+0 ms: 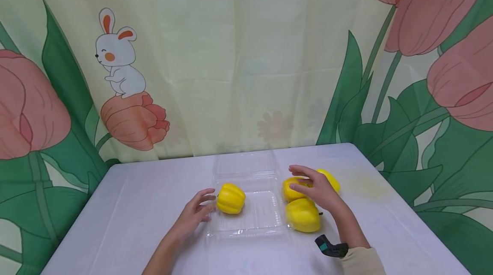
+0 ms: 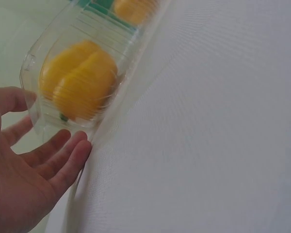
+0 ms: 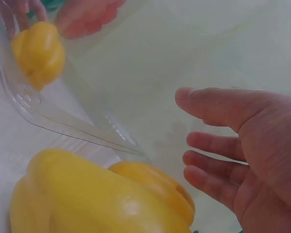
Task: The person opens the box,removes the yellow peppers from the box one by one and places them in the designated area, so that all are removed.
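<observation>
A clear plastic clamshell box (image 1: 262,210) lies on the table with its lid folded back, and one yellow bell pepper (image 1: 231,198) sits in its left side. At the box's left edge is my left hand (image 1: 195,210); its fingers are spread and loosely bent, and a fingertip (image 2: 26,99) appears to touch the clear wall. My right hand (image 1: 316,187) hovers over more yellow peppers right of the box, with nothing in its grasp. Of these, the front pepper (image 1: 303,215) shows most, the middle pepper (image 1: 290,189) and the back pepper (image 1: 329,179) are partly hidden by that hand.
The transparent lid (image 1: 244,163) reaches toward the table's back edge. A white cloth covers the table (image 1: 135,215). Behind it hangs a curtain (image 1: 200,52) printed with tulips and a rabbit. A dark strap with a small device (image 1: 331,248) is at the right wrist.
</observation>
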A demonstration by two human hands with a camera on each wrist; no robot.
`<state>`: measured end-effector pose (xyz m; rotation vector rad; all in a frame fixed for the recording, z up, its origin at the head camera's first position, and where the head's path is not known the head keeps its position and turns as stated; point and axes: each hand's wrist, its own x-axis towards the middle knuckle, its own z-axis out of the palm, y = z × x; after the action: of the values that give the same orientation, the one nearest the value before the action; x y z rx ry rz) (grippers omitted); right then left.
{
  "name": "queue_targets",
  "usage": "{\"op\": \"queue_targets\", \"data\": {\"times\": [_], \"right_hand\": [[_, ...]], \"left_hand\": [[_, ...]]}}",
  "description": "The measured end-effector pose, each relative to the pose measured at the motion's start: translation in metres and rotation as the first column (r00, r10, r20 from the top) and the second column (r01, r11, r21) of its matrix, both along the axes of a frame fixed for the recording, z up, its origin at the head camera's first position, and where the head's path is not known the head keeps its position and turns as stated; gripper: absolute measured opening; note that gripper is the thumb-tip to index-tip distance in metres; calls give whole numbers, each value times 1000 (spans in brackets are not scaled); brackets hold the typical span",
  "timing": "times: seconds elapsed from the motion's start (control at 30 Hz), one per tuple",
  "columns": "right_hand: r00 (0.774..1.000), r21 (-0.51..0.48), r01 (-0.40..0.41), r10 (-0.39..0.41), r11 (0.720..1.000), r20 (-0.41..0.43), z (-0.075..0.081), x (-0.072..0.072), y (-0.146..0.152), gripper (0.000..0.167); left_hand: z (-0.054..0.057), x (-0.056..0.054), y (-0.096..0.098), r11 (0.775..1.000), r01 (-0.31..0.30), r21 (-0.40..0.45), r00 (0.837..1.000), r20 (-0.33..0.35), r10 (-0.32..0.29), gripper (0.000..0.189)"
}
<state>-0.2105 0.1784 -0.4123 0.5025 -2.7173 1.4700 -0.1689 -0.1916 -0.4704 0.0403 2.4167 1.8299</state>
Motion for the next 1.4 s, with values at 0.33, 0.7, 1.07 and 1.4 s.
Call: {"op": "queue_targets", "data": {"times": [0.33,0.7,1.07,1.4], "right_hand": [[1000,3,-11,11,1000,12,0,-1,-9,57],[998,7,-42,42,999,36,-3,-1,-19,55],[995,-21,-88,89,996,36,-3,1,-28,54],[996,-1,-89,89,996,22,-5,-1,-34,53]], "left_hand": [[2,1,0,1000,4,8,1000,4,-4,44],[2,1,1,1000,0,7,1000,15,0,44],[2,1,0,1000,-4,10,1000,15,4,45],[2,1,1,1000,-10,12,1000,14,9,44]]}}
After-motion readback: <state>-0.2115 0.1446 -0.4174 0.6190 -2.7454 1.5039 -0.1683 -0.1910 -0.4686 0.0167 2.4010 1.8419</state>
